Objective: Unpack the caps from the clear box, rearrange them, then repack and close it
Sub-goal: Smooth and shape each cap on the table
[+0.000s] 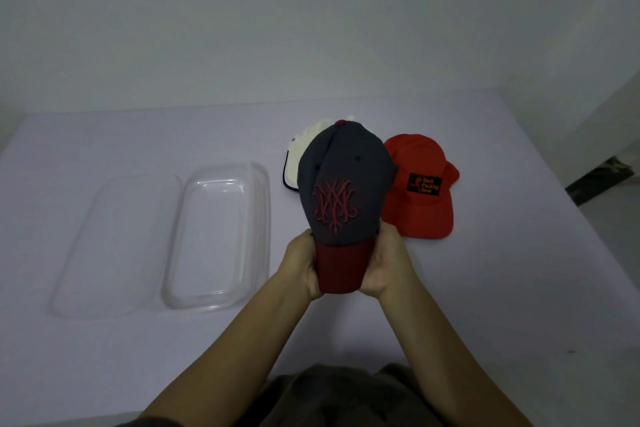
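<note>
Three caps are out, so unpacking looks finished and the rearranging step is in hand. Far left on the pale lilac table (485, 288) lies the flat clear lid (114, 246), open and touching the clear plastic box (264, 204), whose tray holds nothing. Just right of the tray, a cream fabric cap with a dark-edged brim (297, 158) rests on the table, partly hidden. In front of it the left hand (300, 269) and the right hand (385, 263) both grasp the maroon brim of a dark grey cap with a red embroidered emblem (343, 180). The hands curl round the brim's two edges and bend it into a curve, and the crown stands raised off the table. Beside it, on the right, lies a red fabric cap with a black patch (420, 194), brim towards the person. Next, I judge, the grey cap must be set down or nested with the others, and carried well left to reach the tray.
</note>
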`<action>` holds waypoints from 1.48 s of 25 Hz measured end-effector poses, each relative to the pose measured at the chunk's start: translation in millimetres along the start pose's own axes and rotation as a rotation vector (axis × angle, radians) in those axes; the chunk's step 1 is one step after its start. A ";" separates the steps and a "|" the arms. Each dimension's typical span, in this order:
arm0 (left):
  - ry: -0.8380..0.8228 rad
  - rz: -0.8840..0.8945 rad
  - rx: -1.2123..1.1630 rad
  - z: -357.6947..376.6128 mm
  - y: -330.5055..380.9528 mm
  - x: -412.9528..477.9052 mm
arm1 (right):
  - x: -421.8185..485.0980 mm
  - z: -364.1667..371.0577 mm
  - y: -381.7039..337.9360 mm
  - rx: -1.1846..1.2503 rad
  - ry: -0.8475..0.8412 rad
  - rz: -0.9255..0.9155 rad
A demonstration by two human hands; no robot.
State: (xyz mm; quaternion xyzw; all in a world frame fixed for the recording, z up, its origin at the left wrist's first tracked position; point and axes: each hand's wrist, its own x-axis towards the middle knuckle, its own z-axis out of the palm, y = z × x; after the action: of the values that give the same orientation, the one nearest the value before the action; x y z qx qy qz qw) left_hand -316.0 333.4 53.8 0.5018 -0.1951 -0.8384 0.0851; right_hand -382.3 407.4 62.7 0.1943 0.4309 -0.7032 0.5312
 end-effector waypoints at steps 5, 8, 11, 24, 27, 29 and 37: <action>0.107 0.265 0.150 0.4 10.3 2.4 | 8.8 -11.8 -14.9 -0.040 0.054 -0.183; 0.162 0.506 0.266 5.8 15.0 -7.1 | 0.4 -3.7 -20.0 -0.114 -0.128 -0.443; 0.045 0.637 0.291 18.1 26.4 -31.6 | -17.8 9.0 -32.0 -0.462 -0.346 -0.553; -0.123 0.999 1.231 9.0 68.4 -49.6 | -18.1 34.3 -69.9 -1.879 0.512 -1.457; 0.320 1.440 1.629 3.8 67.0 -45.5 | -16.3 34.2 -66.9 -2.088 0.547 -1.527; 0.404 1.600 1.721 7.2 66.0 -41.6 | -18.1 31.9 -62.9 -2.111 0.518 -1.517; 0.334 1.646 1.818 7.6 69.5 -28.6 | -16.2 28.0 -69.7 -2.063 0.330 -1.609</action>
State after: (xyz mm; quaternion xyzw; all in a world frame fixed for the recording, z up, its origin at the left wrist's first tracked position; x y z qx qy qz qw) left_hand -312.5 281.7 108.8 0.2074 -0.9503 -0.0215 0.2312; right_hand -435.0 398.5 117.8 -0.5233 0.8194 -0.1392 -0.1880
